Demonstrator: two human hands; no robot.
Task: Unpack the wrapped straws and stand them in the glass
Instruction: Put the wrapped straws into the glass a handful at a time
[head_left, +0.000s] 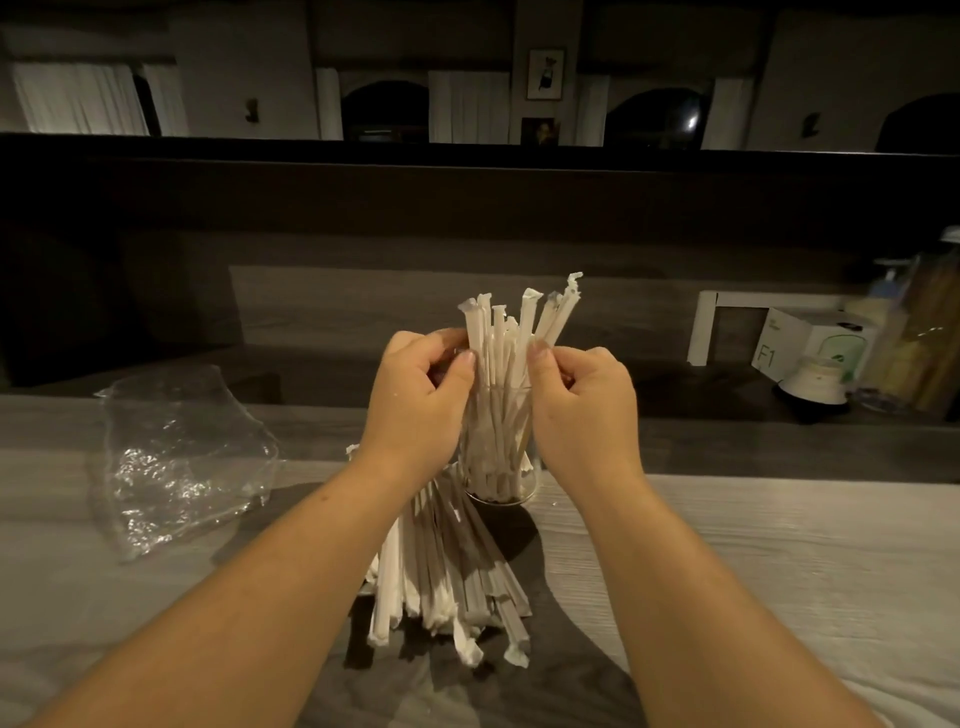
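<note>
At frame centre my left hand (423, 392) and right hand (579, 397) curl around the wrapped straws (511, 353) standing in the glass (524, 467), gathering them upright so none topple out.

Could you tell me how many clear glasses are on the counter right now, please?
1: the glass stands at centre between both hands, holding wrapped straws.

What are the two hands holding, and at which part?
Both the left hand and right hand pinch the straws standing in the glass, just above its rim, below their tops.
</note>
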